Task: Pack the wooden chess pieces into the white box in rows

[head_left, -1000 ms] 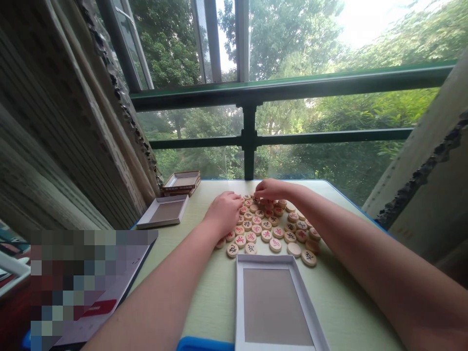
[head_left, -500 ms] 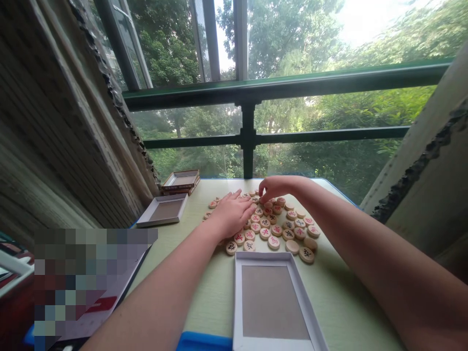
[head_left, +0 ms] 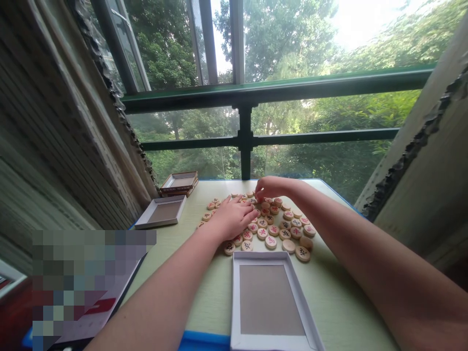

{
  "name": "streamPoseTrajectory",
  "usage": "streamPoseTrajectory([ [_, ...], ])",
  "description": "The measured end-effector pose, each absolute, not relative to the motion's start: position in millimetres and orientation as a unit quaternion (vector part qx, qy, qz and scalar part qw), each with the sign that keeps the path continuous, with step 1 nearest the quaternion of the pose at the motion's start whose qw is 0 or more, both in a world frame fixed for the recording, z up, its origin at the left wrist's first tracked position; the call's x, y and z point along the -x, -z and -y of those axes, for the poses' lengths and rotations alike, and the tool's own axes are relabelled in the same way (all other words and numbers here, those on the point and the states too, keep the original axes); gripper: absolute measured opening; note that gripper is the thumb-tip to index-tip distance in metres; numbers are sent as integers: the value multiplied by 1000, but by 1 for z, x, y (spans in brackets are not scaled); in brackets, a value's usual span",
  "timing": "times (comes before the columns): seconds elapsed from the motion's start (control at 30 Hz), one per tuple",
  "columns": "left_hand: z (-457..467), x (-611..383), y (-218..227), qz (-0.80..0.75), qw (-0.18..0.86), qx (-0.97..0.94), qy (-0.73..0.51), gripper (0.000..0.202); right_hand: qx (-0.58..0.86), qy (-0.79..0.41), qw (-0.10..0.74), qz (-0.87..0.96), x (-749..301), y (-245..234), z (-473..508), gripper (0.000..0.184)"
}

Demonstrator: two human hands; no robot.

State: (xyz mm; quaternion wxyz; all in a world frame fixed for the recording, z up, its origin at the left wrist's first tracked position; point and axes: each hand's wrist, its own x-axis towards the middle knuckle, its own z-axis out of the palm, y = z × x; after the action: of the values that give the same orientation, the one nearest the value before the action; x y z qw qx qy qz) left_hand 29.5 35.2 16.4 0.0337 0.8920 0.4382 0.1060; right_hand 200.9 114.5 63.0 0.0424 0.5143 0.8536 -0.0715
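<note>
Round wooden Chinese chess pieces (head_left: 270,242) with red or black characters lie spread across the pale green table (head_left: 208,287). A few show blank faces, and some lean on or overlap others. My left hand (head_left: 234,217) rests palm down over the left part of the spread, fingers stretched and apart, hiding the pieces beneath it. At the far edge of the spread, my right hand (head_left: 269,187) reaches in with its fingers bent down together among the pieces. Whatever lies between those fingertips is hidden.
A shallow white box tray (head_left: 236,302) lies close to me. Another white tray (head_left: 146,222) and a brown-edged box (head_left: 179,190) sit at the left back. A window railing (head_left: 244,141) stands behind the table, with curtains (head_left: 73,97) at both sides. A blue item (head_left: 204,341) shows at the front edge.
The view has shifted slightly, moving the scene a little left. My right fingers have drawn closer together at the far pieces. My left hand remains spread over the pieces.
</note>
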Motion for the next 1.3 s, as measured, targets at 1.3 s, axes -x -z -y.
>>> streamPoseTrajectory([
  [1.3, -35, -28, -17, -462, 35, -879, -110, 46, -563, 42, 166, -809, -190, -80, -96, 54],
])
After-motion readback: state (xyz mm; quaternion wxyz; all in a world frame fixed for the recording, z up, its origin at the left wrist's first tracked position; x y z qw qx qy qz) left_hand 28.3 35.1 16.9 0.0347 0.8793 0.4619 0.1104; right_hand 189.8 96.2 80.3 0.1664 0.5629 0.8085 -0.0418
